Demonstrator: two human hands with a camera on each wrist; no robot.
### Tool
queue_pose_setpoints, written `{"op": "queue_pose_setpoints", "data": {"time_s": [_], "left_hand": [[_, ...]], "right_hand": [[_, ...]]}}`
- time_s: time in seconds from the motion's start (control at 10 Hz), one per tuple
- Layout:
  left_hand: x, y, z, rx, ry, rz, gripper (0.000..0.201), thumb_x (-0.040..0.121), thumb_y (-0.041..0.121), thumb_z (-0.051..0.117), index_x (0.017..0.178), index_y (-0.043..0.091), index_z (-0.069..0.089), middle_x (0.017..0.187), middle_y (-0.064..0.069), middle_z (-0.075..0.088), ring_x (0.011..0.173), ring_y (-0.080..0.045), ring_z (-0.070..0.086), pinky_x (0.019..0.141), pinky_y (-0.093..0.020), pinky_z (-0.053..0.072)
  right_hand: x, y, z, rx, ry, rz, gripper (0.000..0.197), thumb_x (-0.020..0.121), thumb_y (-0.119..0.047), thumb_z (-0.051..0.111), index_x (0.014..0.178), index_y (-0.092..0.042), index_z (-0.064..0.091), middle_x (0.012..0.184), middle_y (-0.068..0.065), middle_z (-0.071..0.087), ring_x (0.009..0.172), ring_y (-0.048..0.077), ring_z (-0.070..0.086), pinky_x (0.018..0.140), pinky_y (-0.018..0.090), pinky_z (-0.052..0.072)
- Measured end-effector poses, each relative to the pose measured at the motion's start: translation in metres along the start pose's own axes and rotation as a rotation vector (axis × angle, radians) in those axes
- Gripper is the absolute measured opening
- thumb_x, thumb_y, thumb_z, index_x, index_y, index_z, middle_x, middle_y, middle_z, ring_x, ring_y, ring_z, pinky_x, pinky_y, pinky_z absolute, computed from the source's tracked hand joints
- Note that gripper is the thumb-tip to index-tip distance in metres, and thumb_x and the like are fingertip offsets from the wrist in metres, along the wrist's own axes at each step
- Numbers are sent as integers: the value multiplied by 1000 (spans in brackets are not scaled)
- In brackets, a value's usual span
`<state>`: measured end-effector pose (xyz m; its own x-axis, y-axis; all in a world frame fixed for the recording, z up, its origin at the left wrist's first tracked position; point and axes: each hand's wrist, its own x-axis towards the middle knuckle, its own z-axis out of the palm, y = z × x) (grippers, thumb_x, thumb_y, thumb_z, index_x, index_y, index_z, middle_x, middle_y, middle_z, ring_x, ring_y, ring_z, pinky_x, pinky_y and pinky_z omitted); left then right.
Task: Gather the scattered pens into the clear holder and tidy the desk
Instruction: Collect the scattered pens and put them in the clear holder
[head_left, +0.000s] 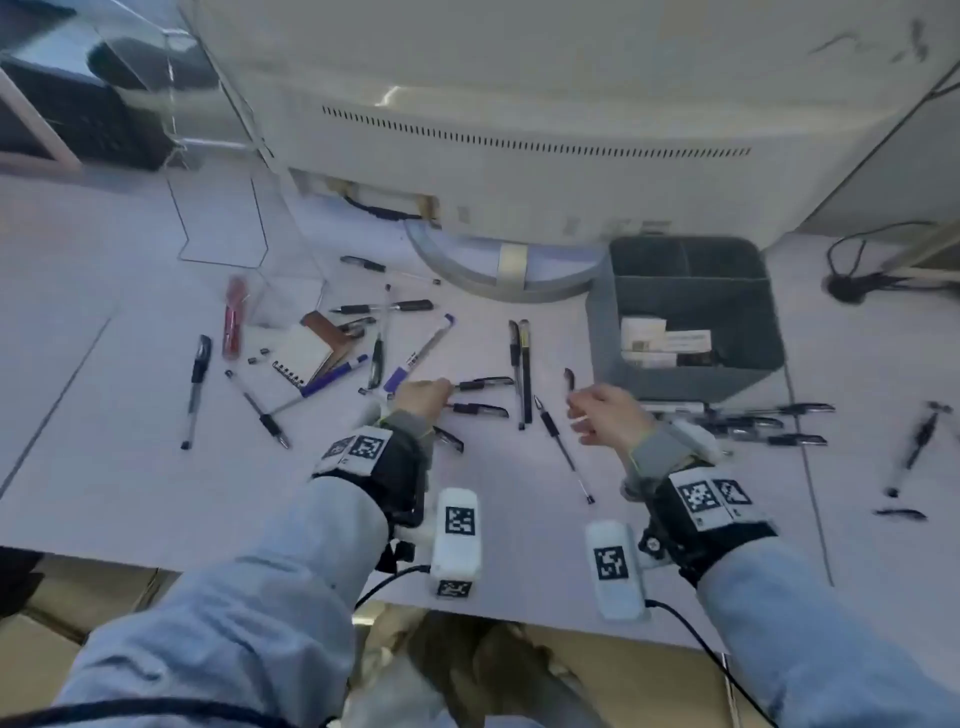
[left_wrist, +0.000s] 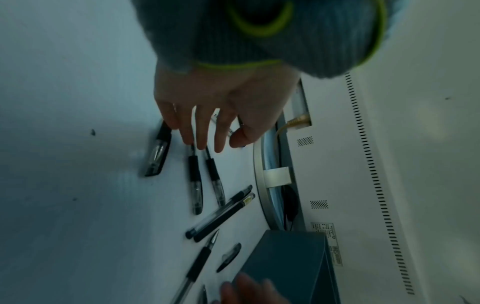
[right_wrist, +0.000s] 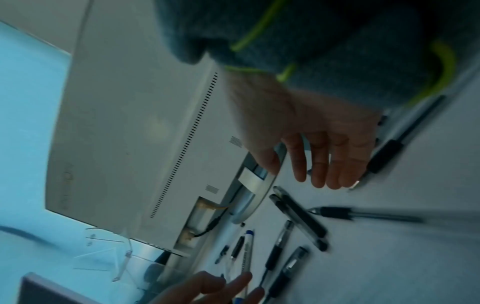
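Early pickup step: left hand (head_left: 422, 397) fingers spread, touching two black pens (head_left: 480, 396); right hand (head_left: 605, 413) relaxed, empty. Next: pinch pens, carry to clear holder (head_left: 218, 208)

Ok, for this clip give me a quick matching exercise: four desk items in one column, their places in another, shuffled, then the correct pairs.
Items:
1. red pen
2. spiral notepad
3. grey organiser bin
4. clear holder

Places:
A. far left of the desk, beside the monitor
B. right of the monitor stand, cards inside
C. lying just in front of the clear holder
D. among the pens, left of the left hand

Pairs: 1-C, 2-D, 3-B, 4-A
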<state>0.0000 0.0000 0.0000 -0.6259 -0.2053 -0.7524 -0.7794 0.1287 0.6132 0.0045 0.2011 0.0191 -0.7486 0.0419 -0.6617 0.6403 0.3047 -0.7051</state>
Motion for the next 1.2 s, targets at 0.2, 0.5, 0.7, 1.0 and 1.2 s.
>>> {"op": "queue_pose_setpoints", "data": {"time_s": [0.2,0.5,0.7,1.0,1.2], "left_hand": [[-17,4,14,4,39,128,27,88,14,48,107,-1,60,117,-26,60,92,-26,52,82,-33,41],[-43,-7,47,213,-3,256,30,89,13,45,113,2,59,121,-19,61,112,-32,56,97,-37,43],[-55,-11,59,337,-8,367,30,87,11,47,115,6,57,125,-14,60,114,-27,55,95,-27,39],[-65,-44,75,580,81,637,30,78,8,57,107,11,64,116,-16,60,104,-33,57,83,-33,40],[-72,-55,69,1009,99,810,44,73,14,67,116,15,56,113,-11,59,101,-31,55,76,-38,48]], "right_hand": [[3,-1,-7,-228,70,-131,8,90,-14,50,94,-10,54,91,15,60,75,24,54,72,38,50],[1,16,-18,-898,223,-344,46,86,-2,44,130,-16,44,140,18,34,118,38,43,99,39,38],[0,30,-31,-1151,211,-317,36,87,6,37,120,-3,47,131,19,43,118,34,39,92,37,36],[-35,63,-50,-493,377,-283,19,83,0,57,101,-3,62,101,21,64,90,35,62,89,38,51],[-59,89,-37,-752,256,-225,17,84,-6,56,95,-4,69,108,19,63,100,36,54,84,29,38]]}}
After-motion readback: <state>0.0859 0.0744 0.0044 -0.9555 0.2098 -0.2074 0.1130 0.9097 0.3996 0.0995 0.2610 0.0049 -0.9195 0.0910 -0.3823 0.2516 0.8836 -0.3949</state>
